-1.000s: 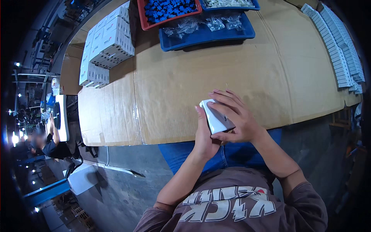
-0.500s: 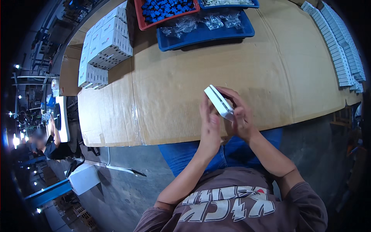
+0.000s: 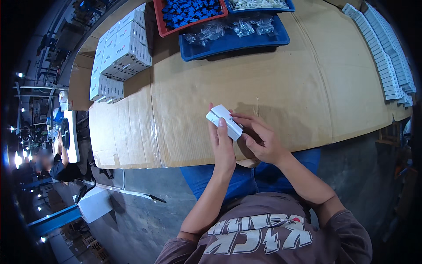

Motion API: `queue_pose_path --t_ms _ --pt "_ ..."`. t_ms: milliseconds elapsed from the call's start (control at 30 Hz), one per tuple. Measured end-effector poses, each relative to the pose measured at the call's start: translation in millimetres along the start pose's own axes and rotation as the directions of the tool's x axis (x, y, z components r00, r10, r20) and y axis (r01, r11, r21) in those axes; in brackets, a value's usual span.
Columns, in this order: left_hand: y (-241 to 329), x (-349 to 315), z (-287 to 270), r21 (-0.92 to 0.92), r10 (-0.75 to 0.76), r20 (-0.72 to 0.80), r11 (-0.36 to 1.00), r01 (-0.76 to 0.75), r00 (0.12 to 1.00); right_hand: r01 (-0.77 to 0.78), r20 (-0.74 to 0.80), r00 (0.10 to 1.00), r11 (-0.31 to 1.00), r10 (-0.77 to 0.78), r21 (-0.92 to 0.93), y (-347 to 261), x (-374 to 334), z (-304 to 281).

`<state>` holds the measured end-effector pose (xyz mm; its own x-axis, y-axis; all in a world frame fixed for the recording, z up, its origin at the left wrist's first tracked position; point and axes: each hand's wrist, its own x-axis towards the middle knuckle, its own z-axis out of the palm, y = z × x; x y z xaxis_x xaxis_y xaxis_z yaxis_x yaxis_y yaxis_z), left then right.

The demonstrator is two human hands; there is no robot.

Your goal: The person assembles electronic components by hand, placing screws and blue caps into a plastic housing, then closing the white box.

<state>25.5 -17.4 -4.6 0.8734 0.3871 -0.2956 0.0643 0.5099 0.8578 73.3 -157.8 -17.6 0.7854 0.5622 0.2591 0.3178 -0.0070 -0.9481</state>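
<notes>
A small white box (image 3: 224,121) with a dark slot-like line near its far-left end is held just above the cardboard-covered table. My left hand (image 3: 223,149) is closed around it, the thumb lying on its upper face and the fingers behind its left side. Close against the box's right side is my right hand (image 3: 267,141), its fingers curved and spread apart. The right fingertips are at the box's edge; whether they press on it is hard to tell.
Stacked white boxes (image 3: 125,50) stand at the far left. A red tray (image 3: 165,29) of blue pieces and a blue tray (image 3: 237,51) with clear plastic bags sit at the back. Rows of white boxes (image 3: 381,61) line the far right. Another person (image 3: 61,163) sits at left.
Both hands have shifted left with the white box. It has turned, so a broader face shows. The right hand has loosened from around it, and the left thumb now lies on top.
</notes>
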Motion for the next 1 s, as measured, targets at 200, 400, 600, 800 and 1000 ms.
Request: queue_pose_path --t_ms 200,400,600,800,1000 --pt "-10 -3 -4 0.118 -0.057 -0.068 0.991 0.065 0.996 0.147 -0.031 0.986 0.941 -0.164 -0.306 4 0 1" --pt "-13 -4 2 0.208 -0.004 -0.081 0.978 0.021 0.997 0.165 -0.123 0.968 0.921 -0.22 -0.354 12 -5 12" --pt "-7 -7 17 0.125 -0.013 -0.072 0.992 0.022 0.997 0.146 -0.147 0.963 0.898 -0.225 -0.414 19 -11 15" --pt "-9 -8 20 0.116 0.025 -0.056 0.993 -0.018 0.998 0.175 -0.144 0.953 0.875 -0.266 -0.451 17 -10 14" --pt "-8 -10 20 0.129 0.051 -0.047 0.991 -0.044 0.998 0.193 -0.131 0.95 0.865 -0.282 -0.464 13 -8 14"
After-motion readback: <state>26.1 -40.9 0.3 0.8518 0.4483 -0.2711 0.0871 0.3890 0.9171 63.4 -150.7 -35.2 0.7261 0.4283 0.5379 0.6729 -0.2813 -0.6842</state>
